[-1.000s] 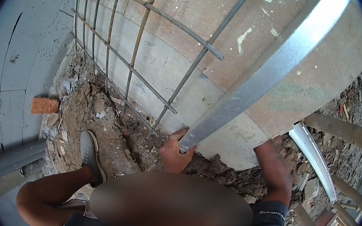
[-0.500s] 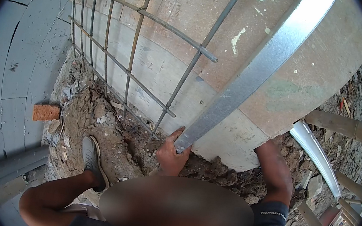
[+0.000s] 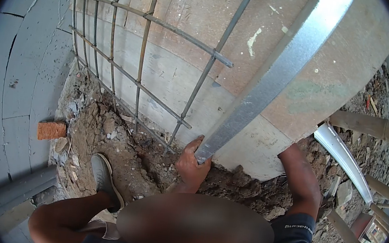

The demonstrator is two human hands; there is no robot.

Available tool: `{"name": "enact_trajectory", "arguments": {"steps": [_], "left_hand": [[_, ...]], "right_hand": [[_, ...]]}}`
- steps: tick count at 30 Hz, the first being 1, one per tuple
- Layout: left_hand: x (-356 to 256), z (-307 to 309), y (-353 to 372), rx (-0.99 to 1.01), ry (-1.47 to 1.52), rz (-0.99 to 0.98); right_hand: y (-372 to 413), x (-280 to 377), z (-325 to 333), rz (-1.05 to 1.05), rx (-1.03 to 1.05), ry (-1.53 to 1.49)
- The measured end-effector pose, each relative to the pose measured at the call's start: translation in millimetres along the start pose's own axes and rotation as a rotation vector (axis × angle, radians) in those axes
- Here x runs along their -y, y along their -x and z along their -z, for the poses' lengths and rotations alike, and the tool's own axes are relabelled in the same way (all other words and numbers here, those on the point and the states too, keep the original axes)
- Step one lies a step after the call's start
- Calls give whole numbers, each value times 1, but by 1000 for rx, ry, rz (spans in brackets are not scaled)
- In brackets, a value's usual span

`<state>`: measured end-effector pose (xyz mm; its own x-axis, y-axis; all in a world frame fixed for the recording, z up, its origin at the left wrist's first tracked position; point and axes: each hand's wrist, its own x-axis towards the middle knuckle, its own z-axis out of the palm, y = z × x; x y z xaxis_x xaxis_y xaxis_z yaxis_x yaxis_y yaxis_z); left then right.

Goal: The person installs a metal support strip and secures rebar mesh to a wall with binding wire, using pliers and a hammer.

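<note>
My left hand is closed around the lower end of a long silver metal bar, which leans diagonally across a plywood panel. My right forearm reaches past the panel's lower right edge, so the right hand is hidden behind it. Left of the bar, a grid of tied steel rebar stands in front of the panel. Its lowest ends come close to the left hand. Loose soil lies beneath the panel's bottom edge.
Grey block walling rises at the left, with a red brick near its base. A shoe rests on the soil. To the right are a bamboo pole and a pale curved strip.
The view has shifted slightly, so the hand and shoe appear a little lower and to the right. The left hand keeps its hold on the bar; the right hand stays hidden.
</note>
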<state>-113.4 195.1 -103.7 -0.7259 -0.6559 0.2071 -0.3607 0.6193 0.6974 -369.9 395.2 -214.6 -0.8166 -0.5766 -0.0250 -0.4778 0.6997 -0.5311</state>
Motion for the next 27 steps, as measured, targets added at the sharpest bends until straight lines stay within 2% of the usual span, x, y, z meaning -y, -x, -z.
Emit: {"name": "enact_trajectory", "arguments": {"steps": [5,8,10,13,15,16,18,20,21,22,23,24,27], "left_hand": [[6,-9,2,-86,50,-16],[2,-3,3,3,-19,53],[5,-6,2,-12,-11,27],[9,-7,3,-19,-7,22],[7,-7,2,-11,2,28],[3,-5,1,10,0,50],[2,-3,2,34,-7,70],[7,-4,2,41,-11,-30],[5,-1,0,59,3,-54],[3,2,0,56,32,-79],[2,4,-1,52,63,-102],[3,6,-2,69,82,-120],[10,8,-3,42,241,-254]], "right_hand": [[-2,2,13,-16,-71,39],[-17,-12,22,-50,-120,44],[-42,-30,38,-76,-168,56],[9,-56,61,-130,-213,86],[25,13,122,-407,-254,132],[56,78,155,-587,-683,-35],[90,136,156,-731,-890,-70],[103,204,118,-480,-905,-388],[114,229,94,-572,-598,-355],[106,254,82,-419,-421,-438],[99,275,76,-544,-185,-422],[92,288,71,-640,-61,-430],[92,284,41,-616,-90,-549]]}}
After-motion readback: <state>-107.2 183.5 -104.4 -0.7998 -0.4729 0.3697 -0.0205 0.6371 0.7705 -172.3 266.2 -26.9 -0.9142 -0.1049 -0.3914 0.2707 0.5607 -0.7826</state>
